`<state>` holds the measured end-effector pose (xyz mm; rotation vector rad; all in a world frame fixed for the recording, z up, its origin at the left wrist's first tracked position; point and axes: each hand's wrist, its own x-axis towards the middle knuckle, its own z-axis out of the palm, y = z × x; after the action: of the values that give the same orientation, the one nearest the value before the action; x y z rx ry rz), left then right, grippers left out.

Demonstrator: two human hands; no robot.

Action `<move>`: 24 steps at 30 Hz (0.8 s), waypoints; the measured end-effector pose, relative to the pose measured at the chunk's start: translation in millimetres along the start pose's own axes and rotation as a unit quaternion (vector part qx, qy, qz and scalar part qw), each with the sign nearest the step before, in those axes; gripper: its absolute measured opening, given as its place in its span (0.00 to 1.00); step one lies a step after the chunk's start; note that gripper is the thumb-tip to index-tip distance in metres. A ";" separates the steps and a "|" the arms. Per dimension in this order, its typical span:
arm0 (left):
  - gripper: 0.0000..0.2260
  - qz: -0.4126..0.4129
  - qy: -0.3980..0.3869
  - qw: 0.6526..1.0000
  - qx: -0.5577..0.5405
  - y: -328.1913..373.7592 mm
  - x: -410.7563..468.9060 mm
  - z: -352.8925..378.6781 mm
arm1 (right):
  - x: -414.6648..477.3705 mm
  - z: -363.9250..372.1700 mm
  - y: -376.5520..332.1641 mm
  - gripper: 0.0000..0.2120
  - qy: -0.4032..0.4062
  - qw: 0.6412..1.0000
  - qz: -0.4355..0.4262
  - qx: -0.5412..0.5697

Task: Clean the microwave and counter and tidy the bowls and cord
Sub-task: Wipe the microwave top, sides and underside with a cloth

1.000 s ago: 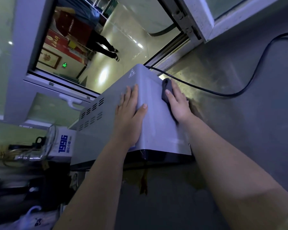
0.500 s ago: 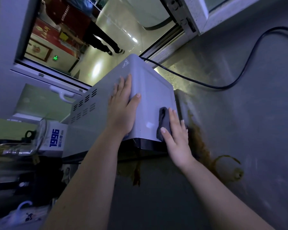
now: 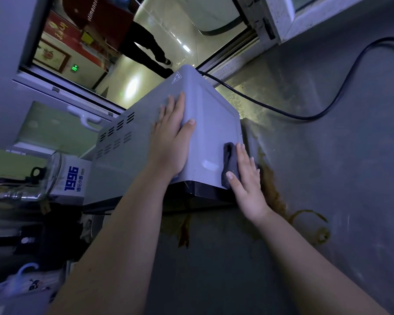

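Microwave [image 3: 210,133] right edge under cloth [image 3: 229,160]

Left hand [image 3: 171,138] lies flat, fingers straight, thumb splayed; right hand [image 3: 247,178] presses flat, fingers straight, close together.

Blue "1996" on white box [image 3: 74,178]; warning triangle [image 3: 176,78] on microwave [image 3: 209,123].

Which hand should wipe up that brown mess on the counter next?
Probably the right hand: it presses the cloth on the microwave edge, right beside the brown spill on the counter. The left hand lies flat on the microwave top, holding no cloth, farther away.
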<state>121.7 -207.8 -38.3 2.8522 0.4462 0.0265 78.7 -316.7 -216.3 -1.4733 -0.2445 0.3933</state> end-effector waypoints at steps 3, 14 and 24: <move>0.29 0.003 0.004 1.000 0.002 0.5 0.6 0.1 | -14.2 10.1 -40.0 0.30 0.001 0.997 -0.075 -0.011; 0.25 -0.003 0.013 0.999 -0.039 -1.2 -1.1 1.0 | -9.7 0.0 12.4 0.28 0.004 1.000 0.028 0.008; 0.27 0.012 0.016 1.000 -0.016 -5.6 1.6 1.9 | -15.3 12.7 -45.6 0.29 0.001 0.997 -0.081 0.007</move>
<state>121.7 -202.7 -41.5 2.8292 0.4150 0.0831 64.6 -313.5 -168.7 -1.4283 -0.3561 0.2611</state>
